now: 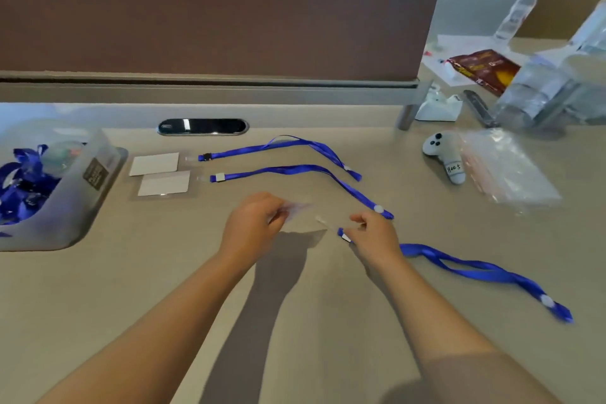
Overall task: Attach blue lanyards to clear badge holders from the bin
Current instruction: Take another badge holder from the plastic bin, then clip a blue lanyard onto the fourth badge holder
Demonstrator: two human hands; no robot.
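My left hand (254, 223) pinches the left end of a clear badge holder (306, 218) held just above the desk. My right hand (372, 234) grips the clip end of a blue lanyard (475, 269), right at the holder's right end; its strap trails off to the right across the desk. Whether clip and holder are joined is hidden by my fingers. Two more badge holders (154, 163) (164, 183) with white cards lie further back, each with a blue lanyard (282, 144) (295, 170) at its right end. A translucent bin (78, 203) at the left holds several blue lanyards.
A brown partition (213, 20) runs along the back of the desk, with a cable slot (202, 126) below it. To the right are a small plush toy (442, 154), a clear plastic bag (508, 170), a snack packet (482, 70), a water bottle (518, 10) and clear boxes (541, 95).
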